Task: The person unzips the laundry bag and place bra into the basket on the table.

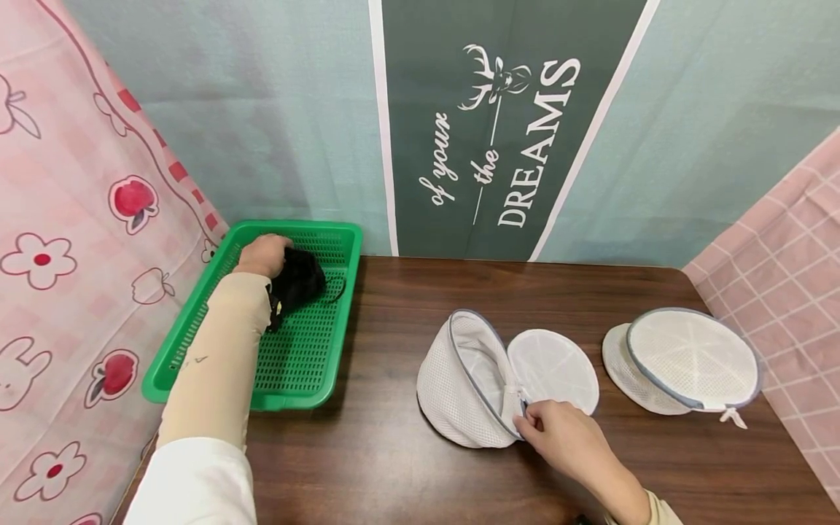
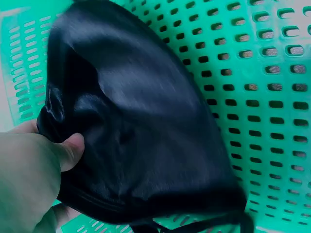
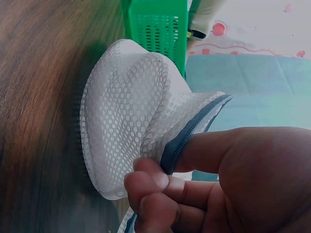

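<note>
In the head view my left hand (image 1: 261, 255) is inside the green basket (image 1: 354, 251), gripping a black bra (image 1: 303, 281). Up close in the left wrist view, the thumb presses on the smooth, shiny cup of the bra (image 2: 146, 121), and a thin strap trails below. My right hand (image 1: 569, 440) pinches the blue zippered rim of a white mesh laundry bag (image 1: 449, 390) on the table. The bag's mouth is unzipped and tilted, with its round lid (image 1: 554, 364) folded out to the right. The right wrist view shows thumb and fingers on the zipper edge (image 3: 182, 133).
A second white mesh laundry bag (image 1: 692, 357), its round lid in place, lies at the right of the brown wooden table (image 1: 387, 467). Patterned cloths hang at the left, back and right. A small dark object shows at the bottom edge near the right sleeve.
</note>
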Demonstrator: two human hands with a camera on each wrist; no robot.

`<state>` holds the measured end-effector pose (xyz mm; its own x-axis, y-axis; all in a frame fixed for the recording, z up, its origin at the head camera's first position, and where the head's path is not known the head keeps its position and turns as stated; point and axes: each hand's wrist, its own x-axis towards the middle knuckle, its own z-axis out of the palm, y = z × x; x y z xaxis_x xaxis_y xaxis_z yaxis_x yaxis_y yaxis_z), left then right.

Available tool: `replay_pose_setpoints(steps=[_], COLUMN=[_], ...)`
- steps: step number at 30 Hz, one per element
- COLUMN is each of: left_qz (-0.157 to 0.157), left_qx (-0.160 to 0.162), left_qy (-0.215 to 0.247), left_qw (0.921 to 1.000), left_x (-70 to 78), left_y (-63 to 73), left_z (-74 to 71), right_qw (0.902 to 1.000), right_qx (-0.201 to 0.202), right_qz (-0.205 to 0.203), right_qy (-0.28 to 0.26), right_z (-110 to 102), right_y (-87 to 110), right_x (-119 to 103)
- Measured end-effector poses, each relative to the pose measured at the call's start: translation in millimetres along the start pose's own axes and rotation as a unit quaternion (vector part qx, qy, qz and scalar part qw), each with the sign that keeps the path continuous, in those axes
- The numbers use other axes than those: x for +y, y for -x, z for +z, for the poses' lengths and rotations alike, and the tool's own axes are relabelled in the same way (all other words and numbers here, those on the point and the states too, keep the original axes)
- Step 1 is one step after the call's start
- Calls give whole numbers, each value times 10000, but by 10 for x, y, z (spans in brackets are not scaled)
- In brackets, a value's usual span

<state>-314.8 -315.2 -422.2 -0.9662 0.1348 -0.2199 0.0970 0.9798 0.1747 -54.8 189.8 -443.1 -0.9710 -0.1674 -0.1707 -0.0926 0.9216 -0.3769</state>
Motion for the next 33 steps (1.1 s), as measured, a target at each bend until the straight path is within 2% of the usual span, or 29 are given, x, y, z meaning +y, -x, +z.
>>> replay_pose_setpoints(steps=[12, 21, 24, 29, 33], left_qz=[-320, -366, -404, -424, -436], left_qx=[-237, 35, 46, -186, -183], left_qy=[529, 855, 852, 755, 642], left_qw=[9978, 9957, 9955, 9961, 9968], left_x=[-62, -85, -69, -33, -22], left_y=[45, 9, 6, 45, 74], left_z=[-34, -28, -33, -85, -129], right_qw=[10000, 10000, 10000, 10000, 10000], right_qx=[0, -30, -10, -9, -2], right_qz=[2, 7, 6, 9, 22], right_qy=[15, -33, -46, -42, -63], right_z=[4, 7, 13, 11, 12], right_y=[-1, -8, -7, -19, -21], right_x=[-3, -2, 4, 3, 3])
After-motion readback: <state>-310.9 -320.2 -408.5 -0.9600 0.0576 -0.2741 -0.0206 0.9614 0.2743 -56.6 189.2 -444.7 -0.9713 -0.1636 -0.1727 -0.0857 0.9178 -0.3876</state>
